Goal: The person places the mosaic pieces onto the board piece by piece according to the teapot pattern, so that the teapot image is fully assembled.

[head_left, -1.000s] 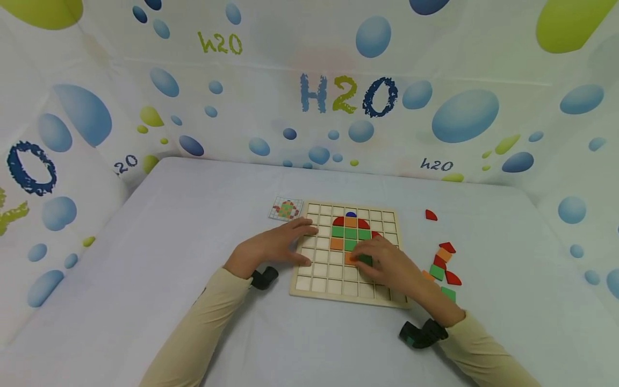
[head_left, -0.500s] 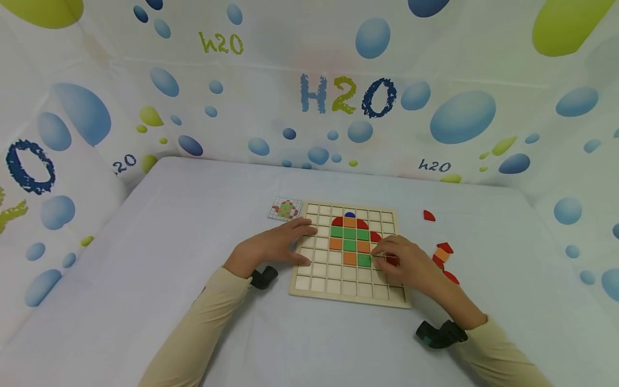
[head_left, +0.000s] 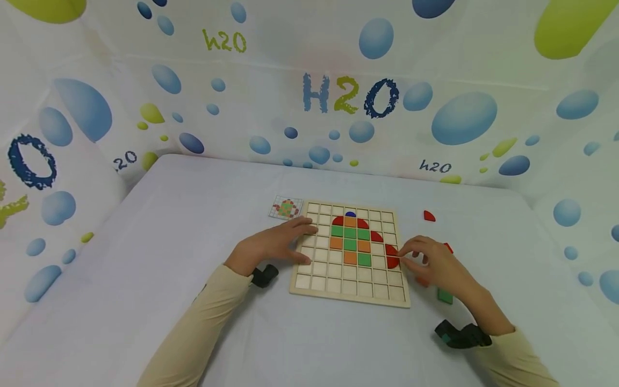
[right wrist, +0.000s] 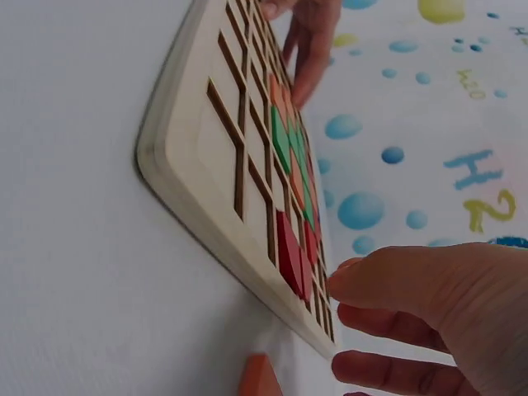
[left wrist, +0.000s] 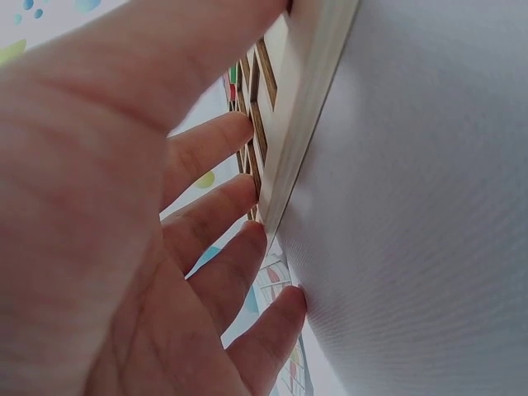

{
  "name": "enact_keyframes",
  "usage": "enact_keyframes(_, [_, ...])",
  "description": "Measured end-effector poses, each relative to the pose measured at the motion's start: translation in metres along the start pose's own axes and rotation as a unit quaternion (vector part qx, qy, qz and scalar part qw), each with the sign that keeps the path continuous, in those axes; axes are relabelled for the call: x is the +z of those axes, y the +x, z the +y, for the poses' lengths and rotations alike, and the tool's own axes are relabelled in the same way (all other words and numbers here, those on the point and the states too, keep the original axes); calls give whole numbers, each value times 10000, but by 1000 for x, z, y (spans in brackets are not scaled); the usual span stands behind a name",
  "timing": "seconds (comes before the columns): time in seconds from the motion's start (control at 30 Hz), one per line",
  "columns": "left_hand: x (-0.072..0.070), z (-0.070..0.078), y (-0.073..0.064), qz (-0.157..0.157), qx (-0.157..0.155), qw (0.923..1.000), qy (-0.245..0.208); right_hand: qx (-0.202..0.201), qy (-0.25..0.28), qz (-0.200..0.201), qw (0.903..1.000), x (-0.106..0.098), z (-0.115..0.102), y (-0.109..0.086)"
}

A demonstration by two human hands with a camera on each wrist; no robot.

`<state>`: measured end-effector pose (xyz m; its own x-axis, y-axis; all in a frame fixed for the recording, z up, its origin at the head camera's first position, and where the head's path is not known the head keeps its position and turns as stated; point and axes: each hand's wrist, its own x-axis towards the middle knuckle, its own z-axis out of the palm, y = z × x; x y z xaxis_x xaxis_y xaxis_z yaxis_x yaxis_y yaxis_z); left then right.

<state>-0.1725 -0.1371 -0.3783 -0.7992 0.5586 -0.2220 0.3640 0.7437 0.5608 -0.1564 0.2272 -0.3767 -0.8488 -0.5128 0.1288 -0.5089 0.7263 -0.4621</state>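
Observation:
A wooden grid board (head_left: 333, 285) lies on the white cloth, with red, green, orange and blue flat pieces set in its squares. My left hand (head_left: 278, 242) rests at the board's left side, fingers extended; the left wrist view shows its fingertips along the wooden edge. At the right edge my right hand (head_left: 437, 264) has its thumb and index finger beside two red quarter-round pieces (head_left: 392, 262). No piece shows between those fingers, and I cannot tell whether they touch the red ones. In the right wrist view, the thumb (right wrist: 371, 280) is near the board's rim.
A small pattern card (head_left: 286, 207) lies by the board's back left corner. Right of the board are a loose red quarter-round piece (head_left: 429, 215), a green square (head_left: 445, 295) and an orange piece (head_left: 423, 281). Other loose pieces are partly hidden by my right hand.
My right hand has moved right, from the middle squares to the board's right edge. The two red quarter-rounds and an orange square it covered now show. My left hand stays put.

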Motion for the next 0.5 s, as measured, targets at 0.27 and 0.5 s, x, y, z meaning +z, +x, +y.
enact_keyframes(0.27, [0,1,1,-41,-79,10000,0,-193,53,-138,9997,-14,17,-12])
enact_keyframes(0.5, [1,0,2,-33,-121,9999,23,-176,145,-387,9990,-27,30,-17])
